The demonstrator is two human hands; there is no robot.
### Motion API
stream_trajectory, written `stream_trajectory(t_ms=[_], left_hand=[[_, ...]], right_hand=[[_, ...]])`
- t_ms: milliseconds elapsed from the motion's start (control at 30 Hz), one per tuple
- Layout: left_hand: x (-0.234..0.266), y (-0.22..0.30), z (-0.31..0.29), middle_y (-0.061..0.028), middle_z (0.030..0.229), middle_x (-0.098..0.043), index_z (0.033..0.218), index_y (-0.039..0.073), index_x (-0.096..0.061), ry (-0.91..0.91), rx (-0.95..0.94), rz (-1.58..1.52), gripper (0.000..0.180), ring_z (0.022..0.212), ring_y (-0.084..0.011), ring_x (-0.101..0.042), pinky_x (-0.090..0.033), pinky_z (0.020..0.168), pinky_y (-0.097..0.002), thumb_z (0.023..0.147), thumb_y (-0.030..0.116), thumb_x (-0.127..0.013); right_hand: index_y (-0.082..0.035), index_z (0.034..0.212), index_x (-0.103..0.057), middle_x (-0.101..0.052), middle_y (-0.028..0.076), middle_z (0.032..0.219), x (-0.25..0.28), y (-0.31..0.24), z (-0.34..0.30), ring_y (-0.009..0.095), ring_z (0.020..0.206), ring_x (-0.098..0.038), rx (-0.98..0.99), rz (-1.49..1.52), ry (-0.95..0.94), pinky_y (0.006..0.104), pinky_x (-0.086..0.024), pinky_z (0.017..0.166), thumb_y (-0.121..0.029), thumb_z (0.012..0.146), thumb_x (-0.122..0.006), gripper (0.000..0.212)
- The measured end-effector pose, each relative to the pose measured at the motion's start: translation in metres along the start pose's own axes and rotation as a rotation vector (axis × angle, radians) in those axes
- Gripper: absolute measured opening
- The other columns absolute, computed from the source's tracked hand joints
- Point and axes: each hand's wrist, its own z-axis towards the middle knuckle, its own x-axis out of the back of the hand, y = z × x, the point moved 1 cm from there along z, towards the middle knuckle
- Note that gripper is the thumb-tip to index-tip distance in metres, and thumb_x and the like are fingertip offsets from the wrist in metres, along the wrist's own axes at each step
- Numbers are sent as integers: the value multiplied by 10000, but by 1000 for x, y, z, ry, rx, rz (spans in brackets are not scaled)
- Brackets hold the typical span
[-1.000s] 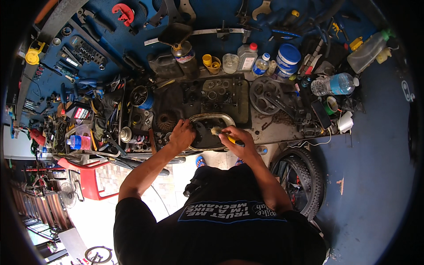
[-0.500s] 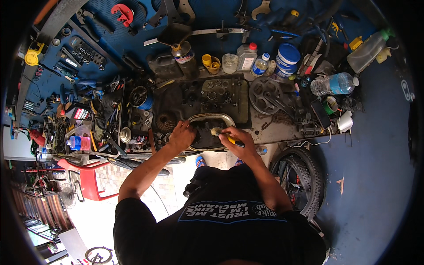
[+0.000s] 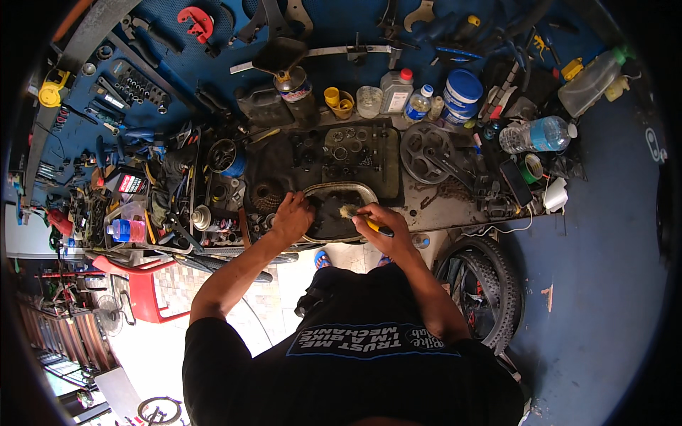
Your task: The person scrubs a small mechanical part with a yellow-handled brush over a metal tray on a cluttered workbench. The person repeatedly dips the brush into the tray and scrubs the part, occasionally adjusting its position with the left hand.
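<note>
A metal tray [image 3: 366, 190] with a pale raised rim and dark, wet-looking contents lies at the bench's near edge. My right hand [image 3: 383, 221] grips a brush [image 3: 381, 229] by its yellow and black handle. Its pale bristles are over the inside of the tray, right of the middle. At the tray's left side is my left hand [image 3: 293, 217], fingers curled and closed. Whatever its fingertips hold is hidden by the hand and the dark tray. A bicycle cassette [image 3: 267, 197] sits just left of that hand.
Beyond the tray, a mat [image 3: 387, 153] bears several rings and small parts. To the right lie a crankset [image 3: 428, 150], a chain [image 3: 444, 190] and a water bottle [image 3: 538, 135]. Tools crowd the left; a spray can [image 3: 204, 216] stands there. Tyres [image 3: 490, 291] lean below the bench's right side.
Both hands stay nearly in place, the brush still in my right hand. Inside the tray, the dark shapes between my hands look different, and more of its bottom shows.
</note>
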Motion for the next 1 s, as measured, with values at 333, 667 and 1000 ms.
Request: stream_trajectory(t_ms=[333, 667, 1000], left_hand=[[-1, 2, 5, -116, 1227, -767, 1024, 147, -869, -90, 4, 60, 234, 1401, -336, -558, -362, 1220, -529, 955, 231, -662], [18, 6, 9, -110, 1176, -749, 959, 147, -872, -120, 26, 84, 218, 1348, -326, -559, -391, 1164, -495, 952, 260, -685], [5, 8, 10, -110, 1198, -769, 1017, 154, -885, -55, 11, 149, 267, 1359, -326, -553, -359, 1165, -490, 996, 279, -650]], right_hand=[[-17, 1155, -744, -808, 129, 942, 1, 0, -1, 157, 849, -783, 16, 1, 13, 310, -575, 775, -214, 1024, -826, 249], [-18, 1162, -744, -810, 131, 973, 1, 1, -2, 156, 901, -787, -2, 7, -4, 306, -583, 823, -207, 1032, -820, 241], [-19, 1159, -742, -813, 130, 969, 0, 6, -3, 152, 889, -786, -1, -3, 11, 308, -582, 813, -214, 1035, -817, 242]])
